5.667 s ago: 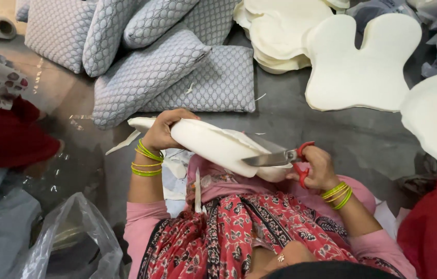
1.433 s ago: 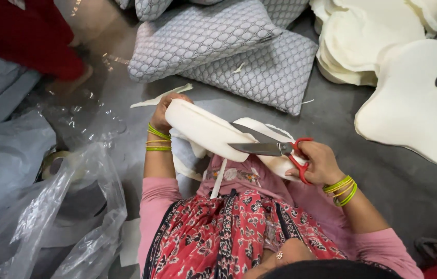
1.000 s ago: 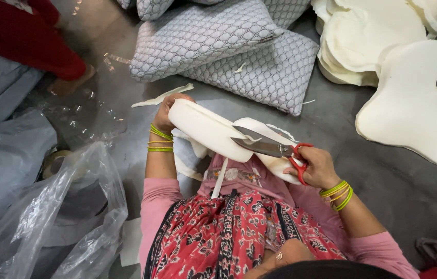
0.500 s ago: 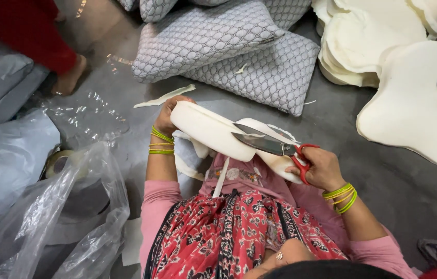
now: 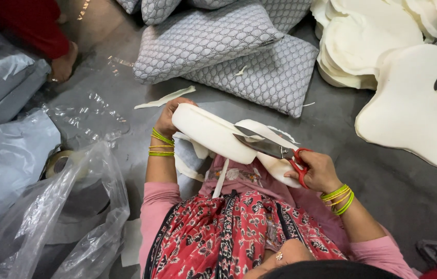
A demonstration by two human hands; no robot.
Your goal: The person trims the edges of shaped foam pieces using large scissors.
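Observation:
My left hand (image 5: 169, 116) grips the far end of a white foam piece (image 5: 209, 134) held over my lap. My right hand (image 5: 318, 170) holds red-handled scissors (image 5: 272, 149), fingers through the loops. The blades lie along the foam's upper edge, slightly parted, with a thin trimmed strip (image 5: 272, 133) curling beside them. Green and yellow bangles sit on both wrists.
Grey quilted cushions (image 5: 213, 39) are piled ahead on the grey floor. Stacked white foam cut-outs (image 5: 409, 103) lie at right. Clear plastic bags (image 5: 48, 206) and grey packets (image 5: 1, 82) sit at left with a tape roll (image 5: 55, 163). Another person's foot (image 5: 63, 64) shows upper left.
The scissors have advanced a little along the foam's edge toward my left hand. The other person's foot at upper left has shifted. The view has drifted slightly.

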